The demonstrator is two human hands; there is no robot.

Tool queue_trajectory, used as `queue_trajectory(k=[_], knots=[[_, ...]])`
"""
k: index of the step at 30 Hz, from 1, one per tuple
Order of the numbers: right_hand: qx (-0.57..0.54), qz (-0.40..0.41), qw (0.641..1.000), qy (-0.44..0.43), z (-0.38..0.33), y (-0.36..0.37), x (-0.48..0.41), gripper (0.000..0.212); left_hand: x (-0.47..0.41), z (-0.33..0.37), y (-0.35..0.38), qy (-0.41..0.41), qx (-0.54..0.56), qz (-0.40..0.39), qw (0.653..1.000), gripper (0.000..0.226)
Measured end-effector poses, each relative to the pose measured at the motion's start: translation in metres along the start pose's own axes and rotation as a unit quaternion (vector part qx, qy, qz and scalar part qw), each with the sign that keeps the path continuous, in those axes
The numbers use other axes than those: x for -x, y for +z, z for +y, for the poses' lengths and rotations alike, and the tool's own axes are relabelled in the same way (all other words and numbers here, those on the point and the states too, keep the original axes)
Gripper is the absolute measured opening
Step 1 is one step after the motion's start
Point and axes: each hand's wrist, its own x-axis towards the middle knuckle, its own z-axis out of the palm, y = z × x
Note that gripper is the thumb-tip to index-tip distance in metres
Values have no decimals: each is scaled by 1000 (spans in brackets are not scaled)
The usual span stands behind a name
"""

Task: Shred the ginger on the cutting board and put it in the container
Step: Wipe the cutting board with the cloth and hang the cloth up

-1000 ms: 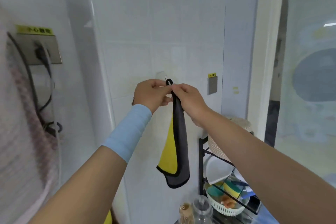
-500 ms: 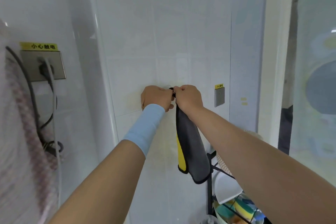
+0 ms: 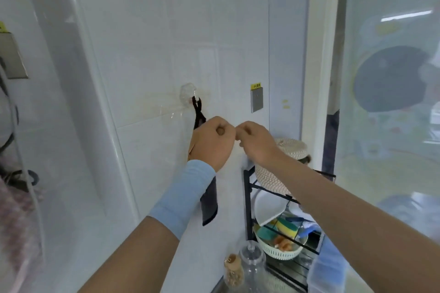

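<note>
The left hand (image 3: 212, 143) and right hand (image 3: 257, 143) are curled, empty; the ginger is out of view. Brushing the dark grey hanging cloth (image 3: 209, 204) could slip its loop off the clear plastic wall hook (image 3: 189, 94)

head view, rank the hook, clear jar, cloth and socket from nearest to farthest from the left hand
1. cloth, hanging right behind the left hand
2. hook, up-left on the wall
3. clear jar, low, beside the rack
4. socket, far left edge
</note>
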Motion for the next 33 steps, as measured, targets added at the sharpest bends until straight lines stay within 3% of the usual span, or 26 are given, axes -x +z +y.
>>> queue_trajectory(k=[6, 12, 17, 22, 25, 30, 33], knots=[[88, 37, 990, 108, 116, -41, 85, 14, 55, -41, 95, -31, 8, -185, 982, 17], [198, 6, 937, 288, 255, -82, 201, 25, 142, -92, 216, -66, 7, -366, 928, 16], [268, -60, 875, 399, 356, -107, 303, 29, 217, -130, 315, -92, -58, -514, 851, 21], [323, -186, 778, 506, 431, -125, 379, 68, 273, -157, 399, -105, -173, -630, 750, 40], [356, -238, 760, 490, 465, -133, 406, 77, 295, -170, 439, -101, -239, -670, 695, 50], [403, -314, 756, 408, 507, -156, 435, 86, 315, -192, 475, -29, -356, -714, 602, 61], [418, -320, 760, 380, 524, -181, 437, 84, 325, -198, 488, 1, -367, -715, 594, 68]])
